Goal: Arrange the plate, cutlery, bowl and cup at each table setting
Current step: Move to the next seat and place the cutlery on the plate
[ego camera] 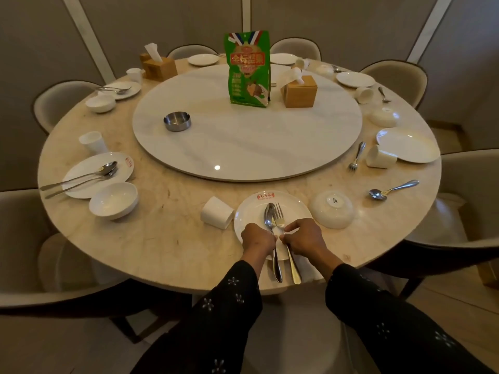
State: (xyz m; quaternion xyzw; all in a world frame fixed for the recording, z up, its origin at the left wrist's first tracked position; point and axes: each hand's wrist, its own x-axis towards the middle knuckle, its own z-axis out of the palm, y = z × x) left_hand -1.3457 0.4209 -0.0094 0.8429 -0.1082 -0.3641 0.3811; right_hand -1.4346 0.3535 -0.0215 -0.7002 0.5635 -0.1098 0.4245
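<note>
The left hand point(258, 237) curls its fingers round the handle of a spoon point(270, 233), and the right hand point(303, 236) pinches the handle of a fork point(283, 233) just beside it. Both hands sit over the near half of a white plate point(251, 211) at the table's near edge, almost knuckle to knuckle. Spoon and fork lie side by side down the middle of the plate, bowl and tines pointing toward the table's centre, handles running back under the hands and past the plate's near rim to the table edge point(189, 276).

Just left of the plate a white cup point(217, 212) lies on its side. Just right of the plate a white bowl point(331, 209) rests upside down, apart from both hands. Farther right, near the table's right edge, lie a loose spoon point(391, 189) and a loose fork point(357, 156).

On the round turntable point(247, 147) in the middle stand a green snack bag point(248, 68), a metal ashtray point(177, 121) and a wooden tissue box point(298, 90). Other settings ring the table; details at the far edge are too small to read, though they appear to be plates and cups.
</note>
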